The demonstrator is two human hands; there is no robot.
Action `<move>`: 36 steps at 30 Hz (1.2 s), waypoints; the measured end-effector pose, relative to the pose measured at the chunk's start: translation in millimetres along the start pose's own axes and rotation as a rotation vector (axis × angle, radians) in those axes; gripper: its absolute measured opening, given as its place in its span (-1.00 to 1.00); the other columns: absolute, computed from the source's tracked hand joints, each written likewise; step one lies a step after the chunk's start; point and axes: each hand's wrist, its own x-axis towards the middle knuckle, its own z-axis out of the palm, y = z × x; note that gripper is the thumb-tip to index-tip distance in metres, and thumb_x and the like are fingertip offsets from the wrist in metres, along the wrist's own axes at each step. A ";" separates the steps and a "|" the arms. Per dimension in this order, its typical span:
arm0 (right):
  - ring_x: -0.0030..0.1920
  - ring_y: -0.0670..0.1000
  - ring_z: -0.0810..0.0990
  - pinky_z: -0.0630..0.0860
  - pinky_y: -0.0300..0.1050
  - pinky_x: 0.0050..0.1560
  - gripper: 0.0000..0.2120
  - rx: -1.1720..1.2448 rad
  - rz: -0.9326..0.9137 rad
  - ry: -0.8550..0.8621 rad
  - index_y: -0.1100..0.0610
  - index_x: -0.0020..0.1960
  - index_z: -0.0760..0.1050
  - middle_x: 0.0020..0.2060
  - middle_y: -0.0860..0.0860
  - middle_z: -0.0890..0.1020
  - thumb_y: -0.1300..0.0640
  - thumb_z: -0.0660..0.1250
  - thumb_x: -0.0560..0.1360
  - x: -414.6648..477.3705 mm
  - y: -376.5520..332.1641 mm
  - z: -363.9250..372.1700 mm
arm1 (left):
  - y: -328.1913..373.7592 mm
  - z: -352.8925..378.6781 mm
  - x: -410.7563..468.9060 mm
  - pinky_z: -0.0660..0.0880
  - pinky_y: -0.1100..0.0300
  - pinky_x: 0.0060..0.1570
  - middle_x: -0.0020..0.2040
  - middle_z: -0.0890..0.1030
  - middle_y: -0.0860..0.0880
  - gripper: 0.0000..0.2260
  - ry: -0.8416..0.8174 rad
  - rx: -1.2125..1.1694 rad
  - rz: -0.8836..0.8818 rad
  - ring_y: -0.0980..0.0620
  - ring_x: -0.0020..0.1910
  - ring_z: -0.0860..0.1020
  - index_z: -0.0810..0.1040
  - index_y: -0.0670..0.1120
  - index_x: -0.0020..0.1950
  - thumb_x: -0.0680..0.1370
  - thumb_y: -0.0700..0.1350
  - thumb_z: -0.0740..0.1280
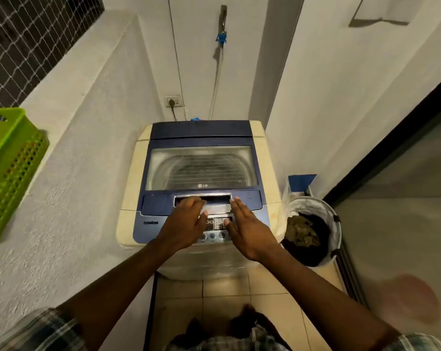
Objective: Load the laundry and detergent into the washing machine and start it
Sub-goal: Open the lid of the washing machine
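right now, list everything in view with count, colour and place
washer: 1, blue and cream, centre, lid shut
hamper: 1, white, floor right of washer
clothes: 1 pile, dark, in hamper
basket: 1, green, ledge at left
box: 1, blue, behind hamper
socket: 1, white, wall behind washer
tap: 1, grey with blue fitting, wall above washer
left hand: 1, fingers at the lid handle
right hand: 1, flat over the panel, holds nothing
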 end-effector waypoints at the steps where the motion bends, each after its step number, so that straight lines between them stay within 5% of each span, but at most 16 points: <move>1: 0.68 0.02 0.07 0.30 0.05 0.56 -0.35 -0.005 -0.019 -0.010 0.03 0.71 -0.05 0.70 -0.01 0.02 -0.23 -0.02 0.72 6.1 2.4 -0.7 | -4.1 2.9 4.7 0.52 0.04 0.26 0.33 0.57 -0.10 -0.61 -0.001 -0.006 -0.015 -0.06 0.30 0.53 0.51 -0.12 0.42 0.70 0.06 0.16; 7: 0.58 0.09 0.31 0.45 0.07 0.45 -0.45 -0.116 -0.132 -0.062 0.07 0.62 0.23 0.63 0.03 0.28 -0.14 0.09 0.71 45.9 28.9 -3.3 | -11.8 8.8 25.1 0.56 0.04 0.14 0.24 0.60 -0.08 -0.67 -0.102 0.016 -0.153 -0.04 0.20 0.56 0.54 -0.06 0.34 0.68 0.05 0.18; 20: 0.23 0.13 0.48 0.46 0.11 0.17 -0.57 -0.286 -0.197 -0.150 0.04 0.42 0.44 0.25 0.03 0.62 -0.14 0.12 0.65 86.7 39.0 4.5 | -18.3 15.3 37.5 0.48 0.04 0.04 0.03 0.56 -0.01 -0.73 -0.219 0.046 -0.249 -0.02 0.05 0.51 0.54 -0.03 0.10 0.70 0.08 0.12; 24: 0.14 0.06 0.49 0.47 0.02 0.09 -0.65 -0.246 -0.207 -0.088 -0.01 0.28 0.47 0.14 -0.02 0.63 -0.15 0.22 0.59 86.9 36.7 5.0 | -19.2 0.2 50.7 0.52 -0.01 0.01 -0.09 0.54 0.05 -0.63 -0.263 0.001 -0.232 0.04 -0.05 0.52 0.53 -0.01 -0.03 0.64 0.18 0.04; 29: 0.06 0.00 0.47 0.49 -0.06 0.03 -0.73 -0.255 -0.245 0.055 -0.07 0.18 0.50 0.03 -0.13 0.60 -0.11 0.31 0.51 89.1 21.9 -25.3 | -17.0 -32.6 59.0 0.52 0.06 -0.14 -0.18 0.52 0.11 -0.63 -0.173 -0.025 -0.170 0.14 -0.16 0.49 0.48 0.06 -0.13 0.55 0.34 0.22; 36: 0.11 0.05 0.54 0.53 -0.01 0.00 -0.50 -0.344 -0.412 0.279 -0.02 0.41 0.54 0.18 -0.13 0.67 -0.13 0.27 0.51 104.0 0.2 -97.4 | -1.6 -104.8 88.2 0.55 0.11 -0.11 -0.05 0.57 0.10 -0.70 -0.052 -0.078 -0.062 0.14 -0.09 0.52 0.54 0.08 -0.02 0.54 0.30 0.32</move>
